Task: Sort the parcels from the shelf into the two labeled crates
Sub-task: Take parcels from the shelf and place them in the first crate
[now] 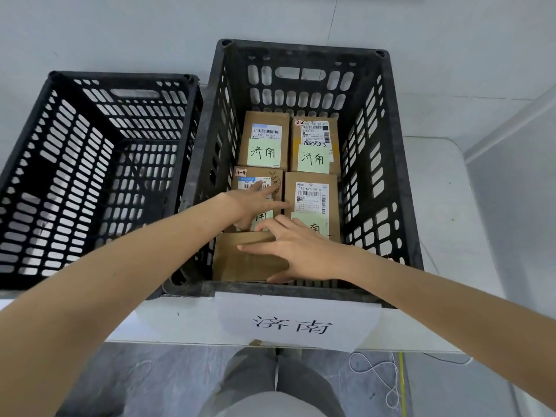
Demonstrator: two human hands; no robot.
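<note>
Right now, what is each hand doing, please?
Left hand: open, fingers flat on a labelled parcel.
Right hand: grips the plain box.

White table, looped white cord

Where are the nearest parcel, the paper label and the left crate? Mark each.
nearest parcel (240, 264), head view, bare cardboard face.
paper label (293, 324), head view, middle of sheet.
left crate (120, 75), head view, far rim.

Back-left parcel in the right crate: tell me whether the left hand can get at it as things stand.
Probably yes. The back-left parcel lies uncovered in the open-topped crate, and the left hand rests on the front-left parcel just before it; the right hand holds a plain parcel nearer the front.
</note>
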